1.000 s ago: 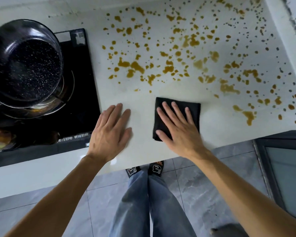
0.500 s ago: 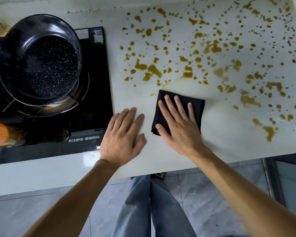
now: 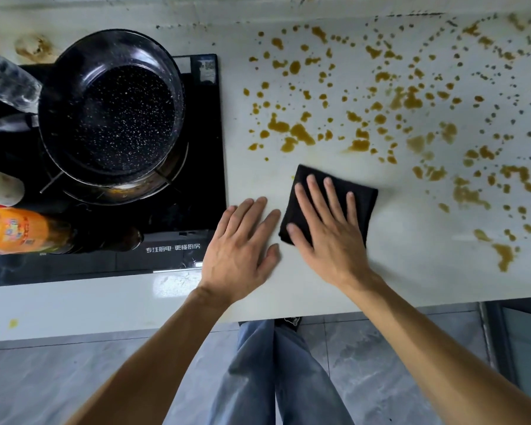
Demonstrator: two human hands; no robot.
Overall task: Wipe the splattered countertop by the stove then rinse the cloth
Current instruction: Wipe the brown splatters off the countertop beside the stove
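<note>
The pale countertop to the right of the black stove is covered in yellow-brown splatters, spreading from the middle to the far right. A folded black cloth lies on the counter just below the nearest spots. My right hand presses flat on the cloth with the fingers spread. My left hand rests flat on bare counter right beside it, fingers apart, holding nothing.
A black speckled pan sits on the stove burner. An orange-labelled bottle and a clear bottle stand at the left edge. The counter's front edge runs below my wrists, with grey floor tiles and my legs beneath.
My right hand has pushed the cloth a little away from me, up to the lowest spots. My left hand has moved closer to the cloth. The view has shifted, showing more of the stove.
</note>
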